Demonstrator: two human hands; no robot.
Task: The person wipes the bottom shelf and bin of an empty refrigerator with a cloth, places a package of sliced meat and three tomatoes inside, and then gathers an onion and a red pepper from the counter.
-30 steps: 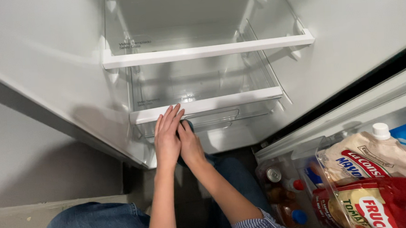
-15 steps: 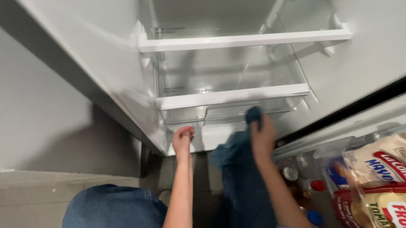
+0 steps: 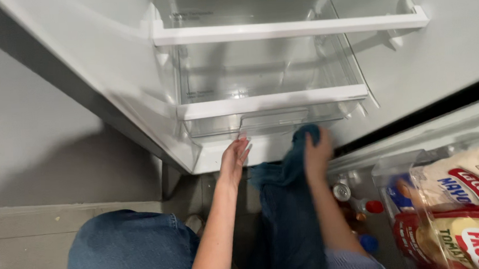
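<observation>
below the clear drawer [image 3: 271, 119], right hand [image 3: 317, 152] grips blue cloth [image 3: 293, 161].

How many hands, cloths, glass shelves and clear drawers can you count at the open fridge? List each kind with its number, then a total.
Hands: 2, left hand and right hand
Blue cloth: 1
Glass shelves: 2, upper shelf and lower shelf
Clear drawer: 1
Total: 6

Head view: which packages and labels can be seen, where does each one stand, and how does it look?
Pale pouch: right edge, in the door bin; soft, cream with a red and blue label.
Red pouch: lower right corner, below the pale one; soft, red with a yellowish panel.
Can: beside the right hand; silver top.
Shelf marking: on the lower glass shelf; small grey print.
</observation>
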